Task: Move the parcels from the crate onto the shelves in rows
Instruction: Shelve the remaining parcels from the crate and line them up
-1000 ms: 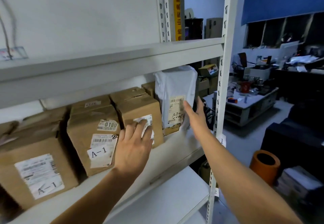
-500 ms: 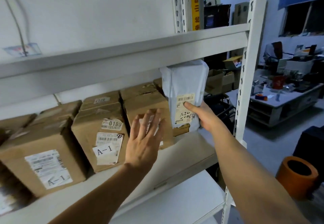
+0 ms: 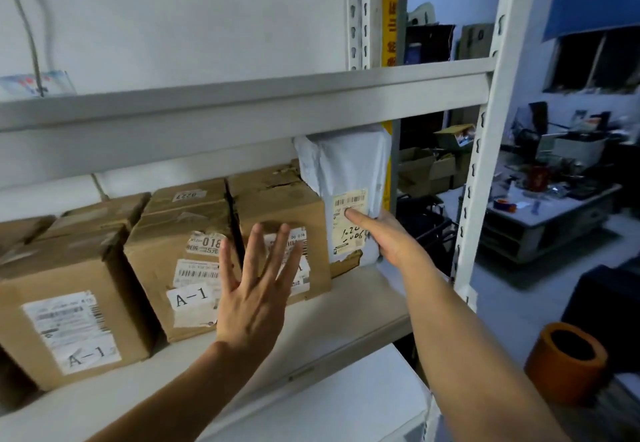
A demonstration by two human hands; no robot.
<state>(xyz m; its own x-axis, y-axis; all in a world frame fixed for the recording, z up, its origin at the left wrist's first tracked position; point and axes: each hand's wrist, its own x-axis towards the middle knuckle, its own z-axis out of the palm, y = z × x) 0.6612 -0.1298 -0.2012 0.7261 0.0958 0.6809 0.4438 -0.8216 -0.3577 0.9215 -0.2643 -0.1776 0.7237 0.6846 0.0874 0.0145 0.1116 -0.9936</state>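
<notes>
**Desk:** What has changed at the shelf (image 3: 346,289)?

**Caption writer:** The left hand (image 3: 258,289), which lay flat on the labelled face of the third carton (image 3: 277,213) a second ago, has lifted clear and now hovers in front of it, fingers straight and spread apart, holding nothing; the right hand (image 3: 384,237), then only reaching for the white mailer parcel (image 3: 346,168), has closed on it, thumb pressed across the shipping label (image 3: 349,220), the other fingers curled round the parcel's right edge.

**Desk:** And where does the parcel stand?

**Caption writer:** Upright at the right end of the row, touching the third carton's side, its top just beneath the upper shelf (image 3: 242,106); its foot seems to rest on a low brown box (image 3: 346,263) rather than the shelf board, though that is partly hidden; two more cartons marked A-1 stand to the left.

**Desk:** What does it mean for the job?

**Caption writer:** By the look of it, the cartons are squared and this parcel is being set as the row's last piece; the crate is out of view, so what remains cannot be told.
</notes>
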